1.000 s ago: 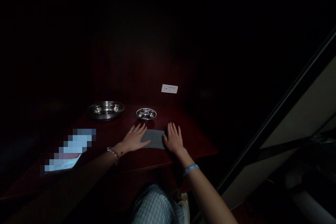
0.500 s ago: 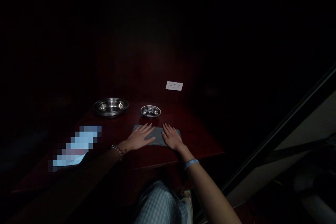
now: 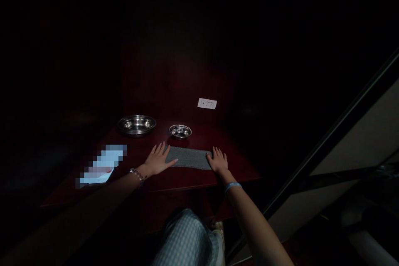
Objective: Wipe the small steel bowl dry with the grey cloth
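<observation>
A grey-blue folded cloth [image 3: 189,158] lies flat on the dark red table [image 3: 187,181]. My left hand [image 3: 156,160] rests with spread fingers at the cloth's left end, its thumb lying over the fabric. At the right end lies my right hand [image 3: 218,160], flat, fingers stretched forward and the thumb touching the cloth. Neither hand grips anything. Just beyond the cloth stands a small shiny metal bowl [image 3: 180,132].
Larger metal bowls or dishes [image 3: 136,126], seemingly stacked, stand at the back left. A lit phone [image 3: 102,166], its screen blurred out, lies at the left. A white socket plate [image 3: 207,103] is on the back wall. A checked-cloth-covered knee [image 3: 187,237] is below the table edge.
My hands have moved apart, the left one leftward and the right one rightward, toward the cloth's ends. More of the cloth shows between them. The view has shifted slightly.
</observation>
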The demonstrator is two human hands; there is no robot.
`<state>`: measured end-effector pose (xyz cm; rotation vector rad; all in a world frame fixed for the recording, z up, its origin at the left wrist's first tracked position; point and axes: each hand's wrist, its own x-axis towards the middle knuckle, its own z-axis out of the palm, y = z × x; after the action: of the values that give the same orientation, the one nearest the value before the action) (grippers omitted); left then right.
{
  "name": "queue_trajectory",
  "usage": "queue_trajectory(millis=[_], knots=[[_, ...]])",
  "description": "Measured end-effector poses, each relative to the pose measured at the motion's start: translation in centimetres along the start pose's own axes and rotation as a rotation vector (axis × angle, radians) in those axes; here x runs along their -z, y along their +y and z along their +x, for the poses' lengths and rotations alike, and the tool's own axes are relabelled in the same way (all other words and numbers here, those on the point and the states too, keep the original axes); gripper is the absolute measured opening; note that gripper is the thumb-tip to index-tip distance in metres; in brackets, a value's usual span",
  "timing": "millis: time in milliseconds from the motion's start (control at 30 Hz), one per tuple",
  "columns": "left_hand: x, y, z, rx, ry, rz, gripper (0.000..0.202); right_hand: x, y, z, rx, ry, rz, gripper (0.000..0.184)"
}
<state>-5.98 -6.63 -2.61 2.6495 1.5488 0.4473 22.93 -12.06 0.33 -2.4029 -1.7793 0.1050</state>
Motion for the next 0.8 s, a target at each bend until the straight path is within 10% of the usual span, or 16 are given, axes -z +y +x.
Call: queue_trajectory(millis=[167, 500, 600, 800], knots=[[0.1, 2.4, -1.2, -0.219, 0.189, 0.018, 0.077, 0.6, 1.3, -0.5, -0.08, 0.025, 0.039, 0.068], [-1.8, 11.3, -2.3, -0.294, 0.07, -0.133, 0.069, 0.7, 0.5, -1.3, 0.024, 0.093, 0.14, 0.061], [-2.2, 11.3, -2.6, -0.313, 0.083, -0.128, 0.068, 1.2, -0.2, -1.2, 0.271, 0.152, 0.106, 0.06], [-1.4, 10.3, -3.4, -0.423, 0.008, -0.128, 0.064, 1.6, -3.5, -0.2, 0.748, -0.22, 0.136, 0.055]])
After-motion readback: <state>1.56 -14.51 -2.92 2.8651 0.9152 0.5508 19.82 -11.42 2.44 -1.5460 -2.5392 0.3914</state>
